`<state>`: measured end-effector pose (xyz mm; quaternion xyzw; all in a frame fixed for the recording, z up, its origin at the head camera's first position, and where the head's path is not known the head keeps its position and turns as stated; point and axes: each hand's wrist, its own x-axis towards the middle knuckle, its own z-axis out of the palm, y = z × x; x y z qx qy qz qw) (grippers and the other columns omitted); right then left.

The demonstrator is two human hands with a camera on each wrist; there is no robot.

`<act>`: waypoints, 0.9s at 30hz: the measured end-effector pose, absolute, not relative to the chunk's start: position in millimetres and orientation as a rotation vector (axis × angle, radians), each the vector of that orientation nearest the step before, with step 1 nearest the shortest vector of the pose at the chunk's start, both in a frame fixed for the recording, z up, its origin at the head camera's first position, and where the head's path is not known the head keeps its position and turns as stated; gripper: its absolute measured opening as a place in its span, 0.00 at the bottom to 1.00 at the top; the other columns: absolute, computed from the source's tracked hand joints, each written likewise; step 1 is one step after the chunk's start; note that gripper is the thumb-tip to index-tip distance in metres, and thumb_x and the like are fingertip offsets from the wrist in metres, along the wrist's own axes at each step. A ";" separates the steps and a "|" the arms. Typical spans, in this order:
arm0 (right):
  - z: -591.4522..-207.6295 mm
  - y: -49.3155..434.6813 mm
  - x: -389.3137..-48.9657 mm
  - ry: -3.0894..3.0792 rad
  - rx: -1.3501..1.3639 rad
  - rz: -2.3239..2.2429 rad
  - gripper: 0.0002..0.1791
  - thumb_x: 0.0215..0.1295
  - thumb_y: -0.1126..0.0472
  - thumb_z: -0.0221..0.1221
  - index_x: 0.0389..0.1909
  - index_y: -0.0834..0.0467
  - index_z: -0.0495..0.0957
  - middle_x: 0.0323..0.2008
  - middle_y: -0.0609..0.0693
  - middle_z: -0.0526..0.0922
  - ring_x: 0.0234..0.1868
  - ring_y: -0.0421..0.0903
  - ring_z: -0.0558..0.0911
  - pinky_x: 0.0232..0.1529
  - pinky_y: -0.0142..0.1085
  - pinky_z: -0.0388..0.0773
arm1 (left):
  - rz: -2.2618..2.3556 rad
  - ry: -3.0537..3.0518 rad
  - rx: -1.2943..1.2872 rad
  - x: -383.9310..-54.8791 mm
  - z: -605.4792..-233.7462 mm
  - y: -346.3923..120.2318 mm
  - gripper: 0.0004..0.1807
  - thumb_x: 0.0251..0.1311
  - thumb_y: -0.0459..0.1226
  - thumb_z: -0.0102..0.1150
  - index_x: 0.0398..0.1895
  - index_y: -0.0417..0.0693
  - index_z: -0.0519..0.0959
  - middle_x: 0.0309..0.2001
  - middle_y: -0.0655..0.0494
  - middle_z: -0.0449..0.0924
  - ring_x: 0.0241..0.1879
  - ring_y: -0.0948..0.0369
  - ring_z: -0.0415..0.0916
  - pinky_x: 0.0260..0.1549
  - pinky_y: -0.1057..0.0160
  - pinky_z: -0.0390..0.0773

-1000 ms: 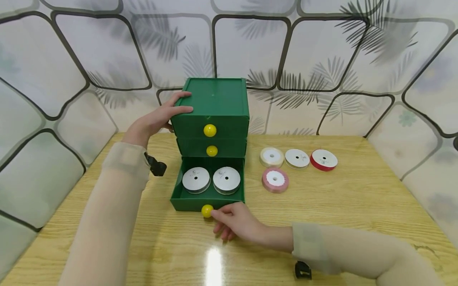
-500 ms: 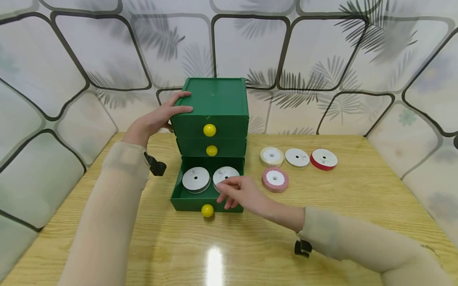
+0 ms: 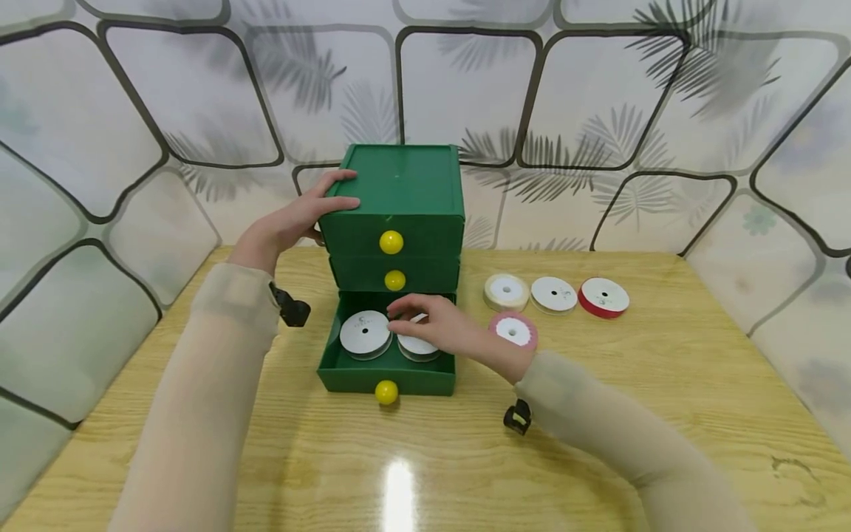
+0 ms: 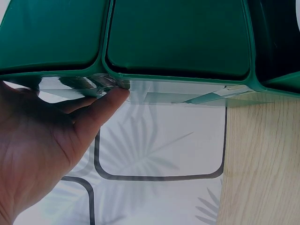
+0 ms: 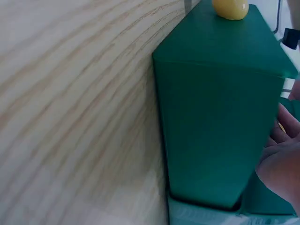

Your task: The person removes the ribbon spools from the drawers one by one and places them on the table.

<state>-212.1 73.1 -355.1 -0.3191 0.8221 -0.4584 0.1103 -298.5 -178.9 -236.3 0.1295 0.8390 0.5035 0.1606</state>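
Observation:
A green drawer cabinet stands at the table's back, its bottom drawer pulled out. Two white-topped ribbon spools lie flat inside: the left spool shows whole, the right spool is partly covered by a hand. My left hand rests on the cabinet's upper left edge, two fingers straight on the top; in the left wrist view the thumb presses the side. My right hand is over the drawer above the right spool, fingers loosely bent; no object shows between them.
To the cabinet's right lie a cream ribbon spool, a white-topped spool, a red ribbon spool and a pink ribbon spool, partly behind my right wrist. Yellow knobs stick out from the drawer fronts. A patterned backdrop stands behind.
My right hand has let go of the bottom drawer's yellow knob and moved up and back over the drawer's right spool. The left hand and the drawer have stayed in place.

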 end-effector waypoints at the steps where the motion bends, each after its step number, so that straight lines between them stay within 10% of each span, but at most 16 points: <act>1: -357.3 70.3 -213.9 2.406 -0.946 -1.334 0.20 0.69 0.57 0.60 0.57 0.63 0.76 0.50 0.52 0.80 0.47 0.43 0.78 0.50 0.34 0.74 | 1.439 2.395 0.372 -298.4 -236.4 -178.8 0.40 0.67 0.54 0.50 0.77 0.68 0.43 0.76 0.53 0.31 0.65 0.42 0.53 0.52 0.37 0.64; 27: -378.0 20.0 -228.1 2.655 -1.081 -0.782 0.42 0.57 0.45 0.69 0.69 0.56 0.65 0.66 0.53 0.67 0.65 0.50 0.67 0.63 0.43 0.63 | 1.448 2.384 0.372 -301.1 -238.2 -181.7 0.40 0.67 0.54 0.51 0.77 0.69 0.43 0.76 0.55 0.31 0.66 0.43 0.52 0.53 0.36 0.62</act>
